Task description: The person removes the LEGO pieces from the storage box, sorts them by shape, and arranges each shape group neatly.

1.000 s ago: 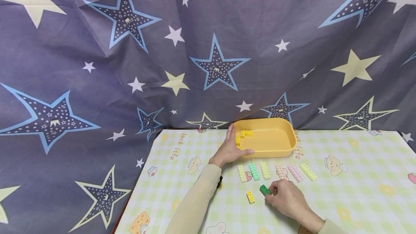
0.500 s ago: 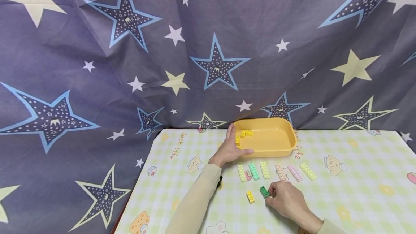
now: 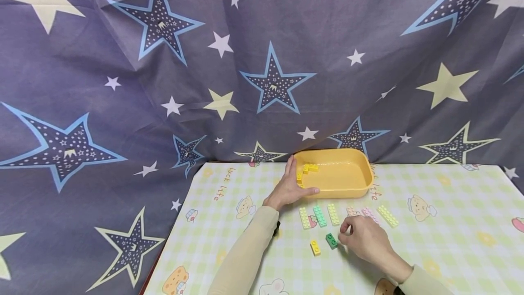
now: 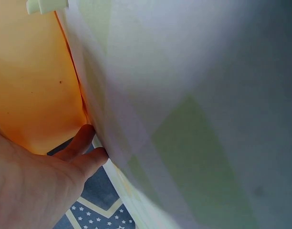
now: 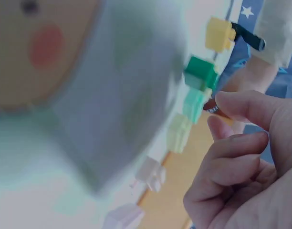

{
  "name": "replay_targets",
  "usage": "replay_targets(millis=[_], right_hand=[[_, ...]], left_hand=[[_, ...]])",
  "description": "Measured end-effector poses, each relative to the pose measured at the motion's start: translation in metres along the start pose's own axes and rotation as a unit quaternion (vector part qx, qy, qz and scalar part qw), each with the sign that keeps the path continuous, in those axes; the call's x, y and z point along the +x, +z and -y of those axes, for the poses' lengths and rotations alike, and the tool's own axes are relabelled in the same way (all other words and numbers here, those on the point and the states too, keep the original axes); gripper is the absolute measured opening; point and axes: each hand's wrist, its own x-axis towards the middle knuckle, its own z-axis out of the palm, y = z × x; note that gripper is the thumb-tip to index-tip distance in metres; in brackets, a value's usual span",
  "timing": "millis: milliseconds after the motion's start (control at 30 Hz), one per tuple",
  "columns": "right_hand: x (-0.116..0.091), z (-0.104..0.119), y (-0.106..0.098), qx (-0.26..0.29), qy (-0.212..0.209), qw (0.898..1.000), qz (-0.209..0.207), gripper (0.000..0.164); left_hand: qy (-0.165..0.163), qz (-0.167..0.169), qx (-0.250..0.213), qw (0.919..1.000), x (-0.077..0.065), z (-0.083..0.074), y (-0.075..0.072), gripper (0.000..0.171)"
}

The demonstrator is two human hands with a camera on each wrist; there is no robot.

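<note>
My left hand (image 3: pixel 286 189) grips the left end of a yellow plastic box (image 3: pixel 341 193), thumb along its front wall and fingers at its left side. Several small yellow toy bricks (image 3: pixel 313 168) lie inside the box's left part. My right hand (image 3: pixel 366 239) is just right of a dark green two-stud toy brick (image 3: pixel 331 241), apart from it, fingers loosely bent. In the right wrist view a gap shows between thumb and forefinger, with nothing held. To the left of the green brick lies a yellow two-stud brick (image 3: pixel 315 247).
In front of the box, long pastel bricks stand in a row: pale yellow (image 3: pixel 304 218), mint green (image 3: pixel 320 216), light yellow (image 3: pixel 333 215), peach and pink, and yellow-green (image 3: pixel 387 216). My right hand partly covers the peach and pink ones. A star-patterned curtain (image 3: pixel 262 26) hangs behind the checked tablecloth (image 3: pixel 450 254).
My right hand has let go of the dark green brick and shifted up and right, over the near ends of the pink bricks. The left hand and box have stayed still.
</note>
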Motion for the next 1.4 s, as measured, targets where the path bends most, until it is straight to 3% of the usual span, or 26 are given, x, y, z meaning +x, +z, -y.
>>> replay_targets(millis=[333, 900, 1400], right_hand=[[0.032, 0.010, -0.026, 0.035, -0.059, 0.997, -0.035, 0.007], [0.120, 0.027, -0.059, 0.050, -0.088, 0.995, -0.017, 0.010], [0.175, 0.014, -0.041, 0.004, -0.060, 0.998, -0.006, 0.024]], left_hand=[[-0.007, -0.004, -0.003, 1.0000, -0.001, 0.005, -0.001, 0.137], [-0.010, -0.002, -0.004, 0.9999, -0.001, 0.003, -0.003, 0.136], [-0.008, 0.004, -0.024, 0.9997, 0.001, 0.003, 0.000, 0.136]])
